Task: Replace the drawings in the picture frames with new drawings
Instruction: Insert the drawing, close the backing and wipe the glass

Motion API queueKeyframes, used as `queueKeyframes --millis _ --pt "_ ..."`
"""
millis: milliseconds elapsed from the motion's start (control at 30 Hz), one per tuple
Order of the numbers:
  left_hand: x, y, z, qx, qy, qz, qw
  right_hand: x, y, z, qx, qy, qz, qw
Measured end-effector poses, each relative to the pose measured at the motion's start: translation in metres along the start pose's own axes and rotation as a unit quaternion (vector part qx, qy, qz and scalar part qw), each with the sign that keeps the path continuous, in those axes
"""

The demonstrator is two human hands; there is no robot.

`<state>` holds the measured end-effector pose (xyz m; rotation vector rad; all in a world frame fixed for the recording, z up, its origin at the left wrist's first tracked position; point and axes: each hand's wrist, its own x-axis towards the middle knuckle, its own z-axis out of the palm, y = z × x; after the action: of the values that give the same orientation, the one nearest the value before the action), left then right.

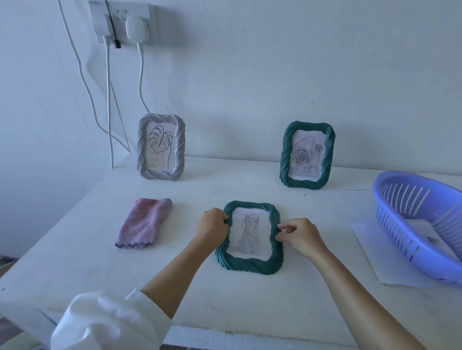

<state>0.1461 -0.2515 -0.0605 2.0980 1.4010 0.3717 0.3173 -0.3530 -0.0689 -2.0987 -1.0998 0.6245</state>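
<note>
Frame [248, 265] glossy, ribbed — cloth [144, 223] soft, matt.

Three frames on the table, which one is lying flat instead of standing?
The near green frame with the cat drawing, held at its sides by the left hand and right hand. The grey frame and the far green frame stand upright by the wall.

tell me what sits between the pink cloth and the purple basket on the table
In the head view, the green frame with the cat drawing lies flat between the pink cloth and the purple basket, gripped by the left hand and right hand.
</note>
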Motion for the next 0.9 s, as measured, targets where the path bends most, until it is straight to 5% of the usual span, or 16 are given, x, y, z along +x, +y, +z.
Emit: queueKeyframes --millis 567,900 --pt "-0.007 -0.005 -0.010 -0.018 0.031 0.016 0.999 -0.006 -0.004 0.016 -0.008 0.081 -0.046 0.996" --pt "-0.005 -0.049 -0.030 0.021 0.236 -0.076 0.969 0.001 0.005 0.036 -0.187 -0.015 -0.065 0.980"
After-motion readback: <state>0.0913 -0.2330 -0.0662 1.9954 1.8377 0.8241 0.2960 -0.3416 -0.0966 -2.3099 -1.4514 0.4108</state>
